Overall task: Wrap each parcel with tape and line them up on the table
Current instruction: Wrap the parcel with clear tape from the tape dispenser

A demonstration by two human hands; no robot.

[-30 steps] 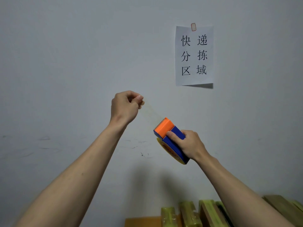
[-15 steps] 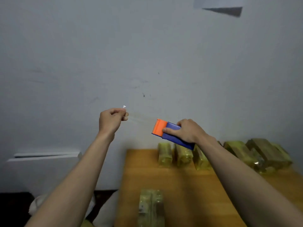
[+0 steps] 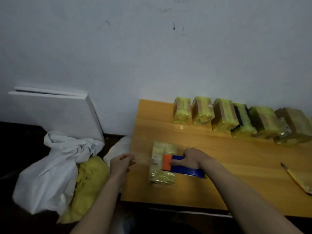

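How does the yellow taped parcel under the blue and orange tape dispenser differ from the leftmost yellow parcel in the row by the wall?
The yellow taped parcel under the dispenser lies alone near the front of the wooden table; the leftmost row parcel sits at the back among others. The near one has the blue and orange tape dispenser on it, gripped by the right hand; the row parcel is untouched. The near one looks paler. Both are glossy, yellowish blocks.

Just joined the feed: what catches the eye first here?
The right hand grips a blue and orange tape dispenser on a parcel near the table's left edge, left hand beside it. Wrapped yellow parcels line the wall; a white bag sits left.
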